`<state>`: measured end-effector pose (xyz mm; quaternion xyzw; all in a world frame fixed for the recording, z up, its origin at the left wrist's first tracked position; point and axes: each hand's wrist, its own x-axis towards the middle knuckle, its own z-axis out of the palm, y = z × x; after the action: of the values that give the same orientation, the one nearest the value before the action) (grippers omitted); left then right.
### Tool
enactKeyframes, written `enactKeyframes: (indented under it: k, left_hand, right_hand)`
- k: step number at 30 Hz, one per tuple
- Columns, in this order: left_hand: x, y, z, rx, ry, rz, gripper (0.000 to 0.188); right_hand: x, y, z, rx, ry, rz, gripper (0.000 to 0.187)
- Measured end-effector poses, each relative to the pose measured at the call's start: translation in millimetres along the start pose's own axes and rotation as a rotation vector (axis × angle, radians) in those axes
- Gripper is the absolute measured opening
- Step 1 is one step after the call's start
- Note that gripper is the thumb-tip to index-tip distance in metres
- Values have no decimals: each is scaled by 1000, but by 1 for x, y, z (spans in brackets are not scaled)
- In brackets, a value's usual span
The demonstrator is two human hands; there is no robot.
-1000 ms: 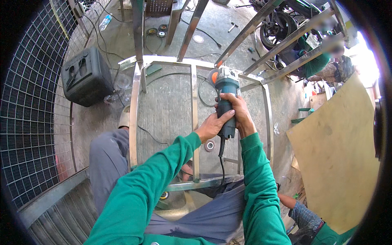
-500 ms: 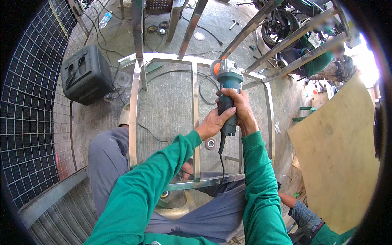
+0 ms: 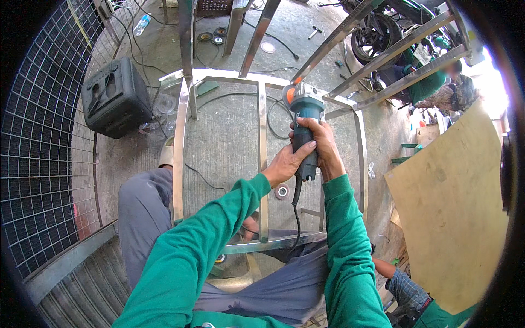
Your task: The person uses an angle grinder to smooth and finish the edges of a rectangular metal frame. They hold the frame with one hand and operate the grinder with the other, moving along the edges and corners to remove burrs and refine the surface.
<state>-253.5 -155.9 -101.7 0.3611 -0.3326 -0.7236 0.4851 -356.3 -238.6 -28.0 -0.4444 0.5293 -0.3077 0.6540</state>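
Note:
Both my hands are closed round an angle grinder (image 3: 307, 109) with a teal and black body. My left hand (image 3: 284, 165) wraps the rear of its body, thumb along the top. Higher up the same body, my right hand (image 3: 322, 143) grips from the right side. The orange disc (image 3: 289, 94) is at the far end, up against the far rail of a metal frame (image 3: 262, 147) made of square tubes. I cannot tell whether the disc touches the rail. From the grinder's near end a black cord (image 3: 297, 213) hangs down toward my legs.
A black case-like box (image 3: 116, 98) stands at the left beside a wire mesh panel (image 3: 38, 136). A large tan sheet (image 3: 448, 202) leans at the right. Long tubes (image 3: 333, 41) rise from the frame's far side. Cables, loose discs (image 3: 219, 40) and a hammer (image 3: 314, 33) lie on the floor.
The grinder's head has shifted very slightly downward in view. My two hands keep the same hold, and the frame stays in place.

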Motion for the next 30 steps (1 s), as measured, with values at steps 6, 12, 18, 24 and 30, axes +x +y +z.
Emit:
enactKeyframes:
  k: [6,12,18,24,30]
  left_hand:
    - [0,-1,0,8,-1,51,74]
    - [1,2,0,-18,-27,62,75]
    - [-3,5,0,15,-14,29,74]
    - [-2,5,2,26,-8,81,73]
    - [-4,5,-1,38,-9,63,72]
  right_hand:
    - [0,0,1,8,14,-25,33]
    - [-2,-2,1,18,1,-26,32]
    - [-3,-2,3,0,11,-13,33]
    - [-4,-3,2,11,9,-40,31]
    - [-3,-1,4,29,11,-40,31]
